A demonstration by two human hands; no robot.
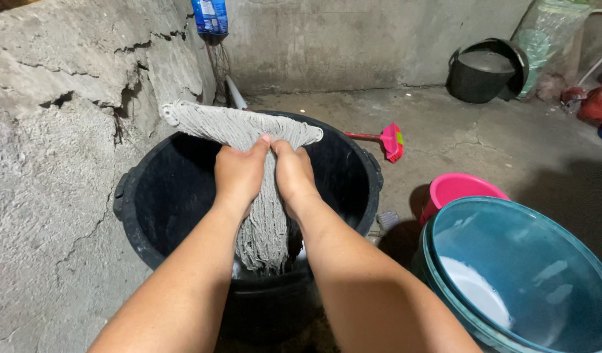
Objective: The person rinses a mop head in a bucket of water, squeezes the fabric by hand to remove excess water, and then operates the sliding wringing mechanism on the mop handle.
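Both hands, left hand (239,173) and right hand (293,175), clamp the grey mop head (248,131) side by side, over the black tub (150,196), so drips likely fall inside. Teal bucket (510,274) stands right of the tub.

mop head (261,189) over tub (144,196), basin (510,274) right

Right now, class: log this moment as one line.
left hand: grips mop head | right hand: grips mop head | below: black tub
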